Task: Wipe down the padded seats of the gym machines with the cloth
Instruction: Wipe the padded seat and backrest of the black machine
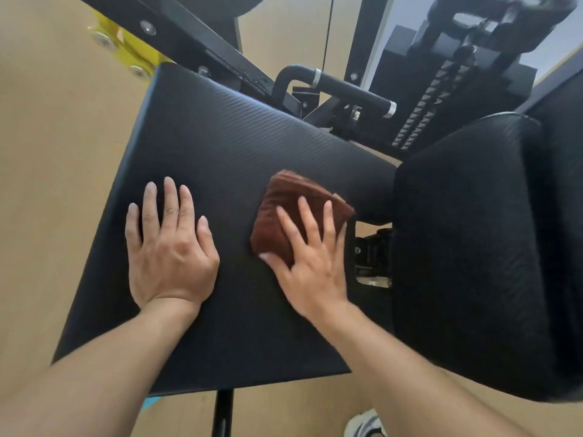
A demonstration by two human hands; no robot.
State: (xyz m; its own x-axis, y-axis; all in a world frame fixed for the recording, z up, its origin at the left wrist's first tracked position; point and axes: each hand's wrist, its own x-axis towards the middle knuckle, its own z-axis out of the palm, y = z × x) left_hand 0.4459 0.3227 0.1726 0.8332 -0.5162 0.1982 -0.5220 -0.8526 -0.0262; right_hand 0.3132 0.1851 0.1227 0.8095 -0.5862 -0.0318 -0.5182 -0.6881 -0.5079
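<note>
A black padded seat [220, 146] with a ribbed surface fills the middle of the head view. A folded brown cloth [284, 200] lies on its right half. My right hand [312, 263] presses flat on the cloth, fingers spread over its near part. Left of it, my left hand [170, 250] rests palm down on the bare pad, fingers apart, holding nothing. A second black pad [473, 247], the backrest, stands at the right, close to the cloth.
Black machine frame and a bar handle [347, 86] rise behind the seat. A yellow bracket [126, 48] sits at the top left. A toothed adjuster rail [432, 102] runs at the upper right. Tan floor surrounds the machine; a white shoe [366, 424] shows at the bottom.
</note>
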